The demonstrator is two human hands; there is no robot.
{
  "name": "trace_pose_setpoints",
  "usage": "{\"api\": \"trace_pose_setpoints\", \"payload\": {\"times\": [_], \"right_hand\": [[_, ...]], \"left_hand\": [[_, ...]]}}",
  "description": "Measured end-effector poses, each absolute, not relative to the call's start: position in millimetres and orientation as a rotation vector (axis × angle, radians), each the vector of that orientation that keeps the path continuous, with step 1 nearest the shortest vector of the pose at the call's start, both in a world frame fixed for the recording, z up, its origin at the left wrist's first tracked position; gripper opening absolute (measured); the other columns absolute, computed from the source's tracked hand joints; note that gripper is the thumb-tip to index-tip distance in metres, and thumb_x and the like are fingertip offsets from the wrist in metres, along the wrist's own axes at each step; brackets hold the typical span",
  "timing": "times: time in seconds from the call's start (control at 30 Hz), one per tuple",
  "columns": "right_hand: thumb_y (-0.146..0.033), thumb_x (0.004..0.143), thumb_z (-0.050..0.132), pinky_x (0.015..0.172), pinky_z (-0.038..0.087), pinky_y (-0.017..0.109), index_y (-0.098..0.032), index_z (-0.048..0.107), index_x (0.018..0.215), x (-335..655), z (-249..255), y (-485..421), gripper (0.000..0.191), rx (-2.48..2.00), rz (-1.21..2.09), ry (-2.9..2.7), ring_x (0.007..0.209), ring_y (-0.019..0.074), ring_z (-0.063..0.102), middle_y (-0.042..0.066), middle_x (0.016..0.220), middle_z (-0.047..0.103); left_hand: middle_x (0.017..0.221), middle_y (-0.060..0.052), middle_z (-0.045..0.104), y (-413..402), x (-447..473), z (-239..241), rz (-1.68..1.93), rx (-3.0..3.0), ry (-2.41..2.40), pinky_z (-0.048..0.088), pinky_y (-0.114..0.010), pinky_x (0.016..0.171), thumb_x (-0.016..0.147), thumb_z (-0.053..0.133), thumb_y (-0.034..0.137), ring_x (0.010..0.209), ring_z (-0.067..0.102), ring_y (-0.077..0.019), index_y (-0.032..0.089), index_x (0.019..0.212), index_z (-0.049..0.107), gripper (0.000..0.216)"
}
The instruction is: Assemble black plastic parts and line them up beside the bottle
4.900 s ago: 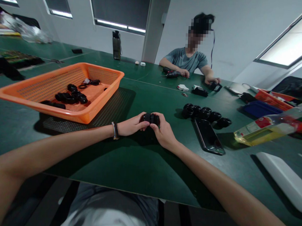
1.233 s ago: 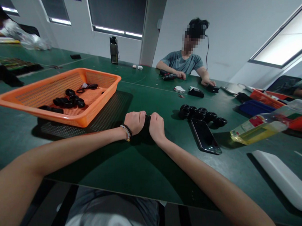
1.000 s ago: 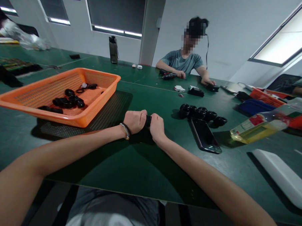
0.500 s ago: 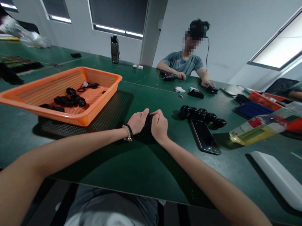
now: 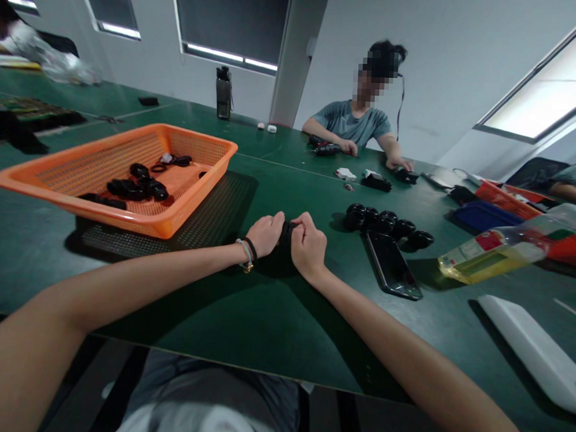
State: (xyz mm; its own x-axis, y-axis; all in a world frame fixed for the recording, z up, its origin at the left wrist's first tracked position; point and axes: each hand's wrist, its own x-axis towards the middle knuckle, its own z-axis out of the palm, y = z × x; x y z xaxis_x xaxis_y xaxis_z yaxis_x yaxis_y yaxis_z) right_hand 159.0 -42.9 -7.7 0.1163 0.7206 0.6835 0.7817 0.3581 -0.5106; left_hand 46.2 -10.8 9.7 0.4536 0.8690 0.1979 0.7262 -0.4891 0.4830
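Note:
Between my two hands is a small black part [image 5: 286, 234], mostly covered by the fingers, so its exact kind does not show. My left hand [image 5: 265, 234] is closed on its left side, with a bracelet and a black band at the wrist. Closed against its right side is my right hand [image 5: 308, 245], thumb on top. To the right stands a cluster of glossy black round parts [image 5: 387, 223]. On the left, an orange perforated basket [image 5: 173, 220] holds several loose black parts [image 5: 139, 185].
A dark phone [image 5: 393, 265] lies beside the round parts. Farther right are a tilted plastic bottle [image 5: 491, 253] with yellow liquid, a white slab-like object [image 5: 533, 348] and a blue tray [image 5: 483, 215]. Across the green table [image 5: 245, 329], a co-worker [image 5: 354, 123] handles small black parts near a power drill [image 5: 325, 147].
My right hand has shifted slightly right, and a little more of the black part shows between the hands. The whole view has shifted slightly.

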Motion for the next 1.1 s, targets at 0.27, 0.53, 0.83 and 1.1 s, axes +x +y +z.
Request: {"api": "trace_pose_setpoints", "payload": {"times": [0.27, 0.53, 0.83, 1.1], "right_hand": [[-0.021, 0.077, 0.027, 0.052, 0.025, 0.026, -0.023, 0.038, 0.064, 152.0, -2.5, -48.6, 0.017, -1.443, 0.127, -1.466, 0.051, 0.0143, 0.040, -0.002, 0.053, 0.043], [-0.018, 0.077, 0.028, 0.052, 0.029, 0.026, -0.023, 0.033, 0.059, 146.4, -3.5, -52.2, 0.019, -1.421, 0.308, -1.328, 0.052, 0.0140, 0.039, -0.003, 0.052, 0.039], [-0.019, 0.077, 0.028, 0.052, 0.029, 0.026, -0.023, 0.034, 0.059, 146.7, -3.8, -49.3, 0.020, -1.418, 0.328, -1.321, 0.052, 0.0143, 0.040, -0.003, 0.053, 0.041], [-0.024, 0.080, 0.025, 0.053, 0.029, 0.026, -0.023, 0.040, 0.066, 157.8, -6.3, -36.7, 0.020, -1.455, 0.078, -1.477, 0.052, 0.0147, 0.043, -0.001, 0.055, 0.046]], "left_hand": [[0.079, -0.011, 0.068, -17.2, 49.3, 10.7, 0.667, 2.345, 1.539, 0.043, -0.027, 0.068, 0.092, 0.014, 0.021, 0.078, 0.063, -0.0191, 0.012, 0.080, 0.061, 0.050], [0.070, -0.009, 0.066, -20.0, 41.9, 14.5, 0.659, 2.608, 1.423, 0.037, -0.026, 0.059, 0.090, 0.016, 0.022, 0.067, 0.061, -0.0197, 0.013, 0.083, 0.063, 0.048], [0.068, -0.008, 0.063, -16.7, 41.1, 13.1, 0.732, 2.576, 1.372, 0.034, -0.027, 0.059, 0.088, 0.018, 0.023, 0.064, 0.057, -0.0188, 0.014, 0.082, 0.061, 0.044], [0.052, 0.000, 0.049, -13.2, 49.6, 10.5, 0.897, 1.949, 1.232, 0.033, -0.022, 0.050, 0.089, 0.023, 0.034, 0.049, 0.047, -0.0120, 0.017, 0.058, 0.046, 0.042]]}}
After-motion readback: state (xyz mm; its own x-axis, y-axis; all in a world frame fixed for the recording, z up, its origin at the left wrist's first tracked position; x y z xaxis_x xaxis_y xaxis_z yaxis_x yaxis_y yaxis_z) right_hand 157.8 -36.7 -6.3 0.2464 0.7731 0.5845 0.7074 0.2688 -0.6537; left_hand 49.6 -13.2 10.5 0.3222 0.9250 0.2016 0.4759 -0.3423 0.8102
